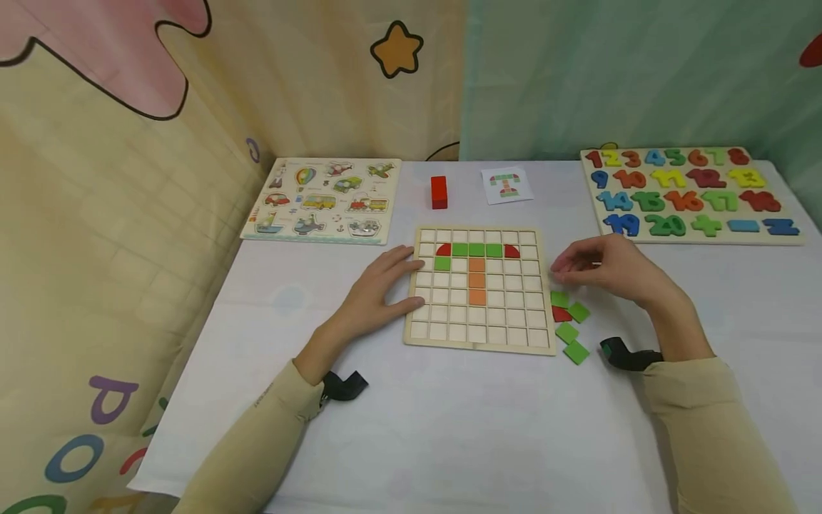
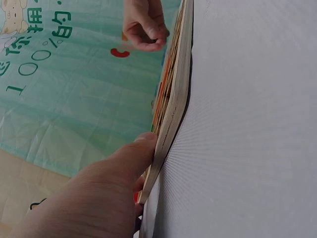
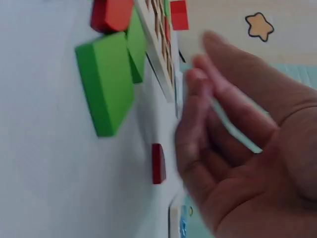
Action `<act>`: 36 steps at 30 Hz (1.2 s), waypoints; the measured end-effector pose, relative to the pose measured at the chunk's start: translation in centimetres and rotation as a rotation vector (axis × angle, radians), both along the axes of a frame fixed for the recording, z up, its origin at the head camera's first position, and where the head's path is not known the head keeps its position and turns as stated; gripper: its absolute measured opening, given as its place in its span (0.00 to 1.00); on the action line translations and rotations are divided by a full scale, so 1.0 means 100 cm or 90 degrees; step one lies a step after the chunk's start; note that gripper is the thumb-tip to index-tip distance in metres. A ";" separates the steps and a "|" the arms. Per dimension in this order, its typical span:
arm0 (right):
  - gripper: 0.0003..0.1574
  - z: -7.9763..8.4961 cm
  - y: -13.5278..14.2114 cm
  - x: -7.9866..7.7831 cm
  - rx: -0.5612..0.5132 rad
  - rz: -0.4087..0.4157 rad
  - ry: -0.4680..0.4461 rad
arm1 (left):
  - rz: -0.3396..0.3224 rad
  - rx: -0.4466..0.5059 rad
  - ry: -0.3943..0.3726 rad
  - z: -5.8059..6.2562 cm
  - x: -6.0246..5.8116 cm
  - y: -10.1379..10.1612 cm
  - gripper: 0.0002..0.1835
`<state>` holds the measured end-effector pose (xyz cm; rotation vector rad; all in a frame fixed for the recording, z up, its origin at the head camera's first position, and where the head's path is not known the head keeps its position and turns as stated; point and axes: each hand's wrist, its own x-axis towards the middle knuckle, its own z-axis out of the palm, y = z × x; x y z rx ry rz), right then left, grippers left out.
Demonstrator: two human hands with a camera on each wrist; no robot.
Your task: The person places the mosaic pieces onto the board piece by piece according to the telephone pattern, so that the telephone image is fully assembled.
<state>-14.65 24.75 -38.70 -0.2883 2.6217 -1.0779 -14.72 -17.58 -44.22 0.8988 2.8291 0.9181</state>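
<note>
A wooden grid board lies flat at the middle of the table. In it, green squares and two red rounded pieces form a row, with one more green square below and orange squares in a column. My left hand rests spread at the board's left edge, fingertips and thumb touching the rim. Off the right edge hovers my right hand, its fingers bent loosely together and no piece visible between them. In the right wrist view, a red piece lies on the table near these fingers.
Loose green squares and a red piece lie right of the board. Behind it are a red block and a pattern card. A vehicle puzzle sits back left, a number puzzle back right.
</note>
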 end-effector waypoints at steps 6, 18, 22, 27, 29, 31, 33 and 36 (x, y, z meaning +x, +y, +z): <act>0.20 -0.002 0.005 0.005 0.015 0.052 -0.054 | 0.001 -0.013 0.011 -0.002 -0.001 0.001 0.36; 0.17 -0.005 -0.004 0.010 0.055 0.059 -0.029 | 0.002 -0.013 0.006 -0.001 0.000 0.001 0.36; 0.17 -0.007 -0.001 0.011 0.039 0.064 -0.025 | 0.004 -0.020 0.005 -0.001 0.000 0.001 0.35; 0.17 -0.008 0.003 0.008 -0.003 0.016 0.000 | 0.003 -0.020 0.004 0.000 0.000 0.002 0.35; 0.18 -0.006 0.001 0.005 -0.021 -0.019 0.017 | 0.003 -0.017 0.002 0.001 0.000 0.002 0.35; 0.18 -0.002 -0.004 0.000 -0.033 -0.046 0.036 | 0.001 -0.016 0.001 0.002 0.001 0.002 0.35; 0.18 0.002 -0.014 -0.006 -0.035 -0.055 0.056 | 0.000 -0.015 0.000 0.003 0.001 0.002 0.35; 0.16 0.007 -0.031 -0.014 -0.049 -0.059 0.074 | 0.000 -0.011 0.001 0.003 0.001 0.002 0.35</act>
